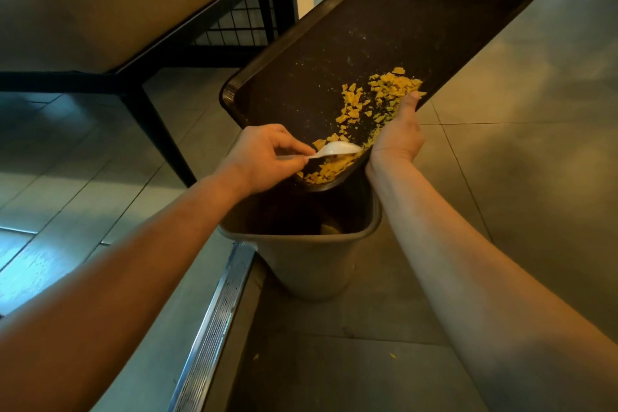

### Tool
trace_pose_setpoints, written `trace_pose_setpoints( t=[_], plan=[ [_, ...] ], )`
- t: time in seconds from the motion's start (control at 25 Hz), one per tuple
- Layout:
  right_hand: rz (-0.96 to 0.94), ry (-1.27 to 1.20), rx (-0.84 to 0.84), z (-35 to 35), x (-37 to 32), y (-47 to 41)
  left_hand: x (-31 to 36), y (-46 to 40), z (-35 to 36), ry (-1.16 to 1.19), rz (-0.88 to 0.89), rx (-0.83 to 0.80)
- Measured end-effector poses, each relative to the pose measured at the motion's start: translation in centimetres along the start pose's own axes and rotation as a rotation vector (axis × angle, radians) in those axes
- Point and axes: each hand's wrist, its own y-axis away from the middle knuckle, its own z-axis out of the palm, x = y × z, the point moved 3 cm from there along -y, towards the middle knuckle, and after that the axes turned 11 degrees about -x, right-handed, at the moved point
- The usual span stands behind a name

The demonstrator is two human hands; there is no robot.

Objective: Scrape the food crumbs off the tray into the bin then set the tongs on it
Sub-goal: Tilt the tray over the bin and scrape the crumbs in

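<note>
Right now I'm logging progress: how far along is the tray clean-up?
Partly done: the upper tray shows only fine specks. In hand: the right hand tilts it over the bin while the left hand scrapes with a white spoon. Left: yellow crumbs on the lower half, then the tongs, not in view.
</note>
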Motion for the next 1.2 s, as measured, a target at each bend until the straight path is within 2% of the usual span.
trace_pose_setpoints(
  t=[0.08,0.24,0.4,0.6,0.68,0.88,1.08,1.2],
  plan=[
    [0.001,0.006,0.006,0.0,0.1,-0.1,-0.1,0.1,-0.7,-0.011,0.002,-0.039],
    [-0.010,0.010,0.000,0.0,0.2,-0.1,-0.5,0.1,-1.4,-0.007,-0.021,0.030],
    [0.001,0.010,0.012,0.0,0.2,-0.1,-0.7,0.9,-1.6,-0.058,-0.020,-0.108],
    [-0.019,-0.008,-0.002,-0.1,0.0,0.1,-1.7,0.6,-2.0,-0.023,-0.113,0.082],
    [-0.020,-0.003,0.006,-0.2,0.0,0.2,-1.2,0.2,-1.2,-0.007,-0.127,0.047],
    [-0.045,0.014,0.011,-0.1,0.1,0.1,-0.6,1.3,-1.3,0.011,-0.076,-0.160],
    [-0.043,0.005,0.007,-0.1,0.1,0.0,-1.9,1.5,-2.2,-0.012,-0.153,0.043],
    [-0.033,-0.011,0.001,-0.1,0.0,0.1,-1.9,1.7,-1.2,0.023,-0.144,-0.074]
  ],
)
